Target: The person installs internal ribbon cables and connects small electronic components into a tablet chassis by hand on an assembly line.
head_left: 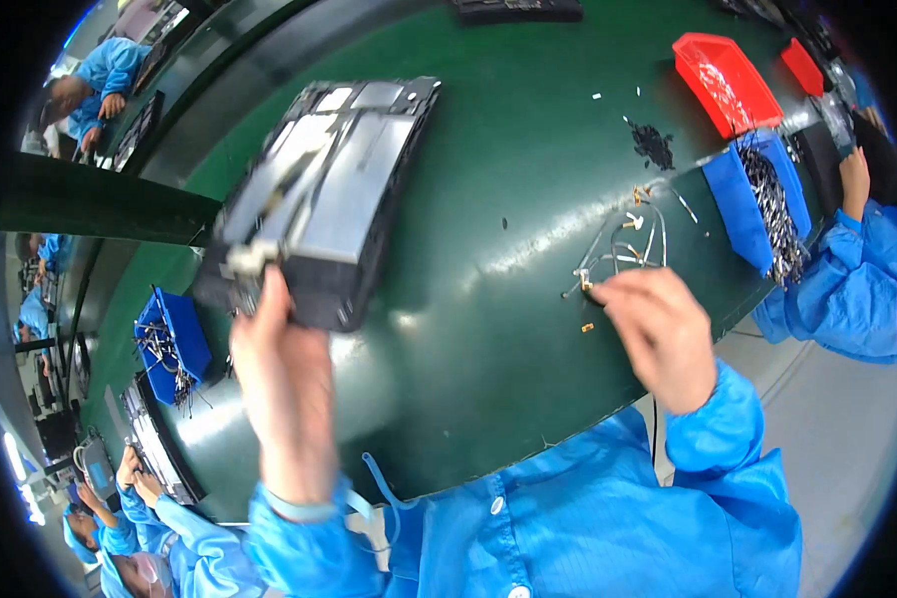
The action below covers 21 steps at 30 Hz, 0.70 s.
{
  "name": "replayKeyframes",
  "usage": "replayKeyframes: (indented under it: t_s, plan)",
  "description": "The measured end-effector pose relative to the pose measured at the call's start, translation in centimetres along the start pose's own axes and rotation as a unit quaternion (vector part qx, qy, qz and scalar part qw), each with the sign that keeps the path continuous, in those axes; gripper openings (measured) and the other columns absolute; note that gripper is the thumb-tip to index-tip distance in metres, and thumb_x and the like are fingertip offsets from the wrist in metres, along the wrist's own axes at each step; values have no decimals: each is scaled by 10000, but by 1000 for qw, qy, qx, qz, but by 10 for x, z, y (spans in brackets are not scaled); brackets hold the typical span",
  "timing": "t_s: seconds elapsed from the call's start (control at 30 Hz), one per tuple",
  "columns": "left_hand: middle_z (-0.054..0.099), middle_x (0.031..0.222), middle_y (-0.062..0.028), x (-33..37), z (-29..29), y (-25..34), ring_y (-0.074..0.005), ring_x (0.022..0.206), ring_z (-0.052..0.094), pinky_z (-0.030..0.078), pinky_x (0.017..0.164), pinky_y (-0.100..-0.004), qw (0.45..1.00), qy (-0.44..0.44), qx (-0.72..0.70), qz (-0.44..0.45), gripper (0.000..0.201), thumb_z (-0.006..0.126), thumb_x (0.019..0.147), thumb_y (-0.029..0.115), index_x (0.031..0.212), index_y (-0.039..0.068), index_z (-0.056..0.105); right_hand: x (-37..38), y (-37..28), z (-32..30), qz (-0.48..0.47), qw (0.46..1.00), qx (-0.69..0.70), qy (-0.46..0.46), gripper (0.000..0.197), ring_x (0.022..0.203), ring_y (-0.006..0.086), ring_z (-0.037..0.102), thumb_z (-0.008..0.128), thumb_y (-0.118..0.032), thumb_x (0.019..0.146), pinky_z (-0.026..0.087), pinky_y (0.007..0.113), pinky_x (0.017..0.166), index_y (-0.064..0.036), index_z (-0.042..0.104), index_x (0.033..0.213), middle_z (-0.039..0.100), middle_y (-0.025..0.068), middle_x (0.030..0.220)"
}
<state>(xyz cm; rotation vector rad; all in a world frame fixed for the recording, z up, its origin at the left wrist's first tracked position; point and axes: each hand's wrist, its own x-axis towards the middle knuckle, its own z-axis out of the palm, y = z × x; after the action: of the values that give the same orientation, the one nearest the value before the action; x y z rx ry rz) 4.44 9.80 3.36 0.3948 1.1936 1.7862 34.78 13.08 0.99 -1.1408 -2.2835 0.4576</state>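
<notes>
My left hand (291,399) is closed on the near edge of an opened flat electronic device (339,189), lifted and tilted above the table. Its frame is black, with silver panels and dark strips inside; motion blurs its near end. To the right, my right hand (663,334) is closed, thumb and fingertips pinched at the end of a thin cable (586,279) with a gold-coloured connector. Several more thin grey cables (653,234) lie loosely beyond those fingers. A small gold-coloured piece (588,327) rests on the table just left of the right hand.
A blue bin (723,189) of black cables and a red bin (713,75) stand right on the green table (488,349). Small black pieces (652,145) lie near them. Another blue bin (191,334) sits left. Co-workers in blue sit on both sides; a dark post (100,204) juts in left.
</notes>
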Motion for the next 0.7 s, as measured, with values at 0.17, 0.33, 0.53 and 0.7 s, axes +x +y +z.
replayKeyframes:
  t_s: [0.17,0.33,0.53,0.7]
  plan:
    - [556,1299,-123,-79,-17,-37,-218,1185,547,415,1046,-395,996,86,-19,-7,412,557,970,110,1345,-12,436,-28,-23,29,7,999,44,30,277,855,279,606,733,24,725,510,369,747,24,683,998,624,114,957]
    - [495,1370,-188,-121,-41,-40,-320,1268,496,364,1104,-418,993,68,-53,-86,565,513,931,101,1445,-31,316,-29,-5,30,-11,996,65,53,320,791,264,600,732,34,725,513,353,703,4,701,1043,638,105,878]
    - [633,1205,-209,-162,-34,-1,-315,1070,639,476,994,-397,876,-141,387,-250,371,515,887,29,1239,-80,552,-42,0,7,-12,997,76,-33,433,775,254,601,694,87,716,521,352,702,-15,672,1136,642,87,851]
    - [662,1106,-167,-148,5,-33,-299,1017,647,500,960,-369,749,-402,513,116,296,569,803,-47,1087,-29,653,-50,18,-8,-69,991,86,-70,451,810,262,623,674,110,669,532,347,723,-5,675,1105,659,103,883]
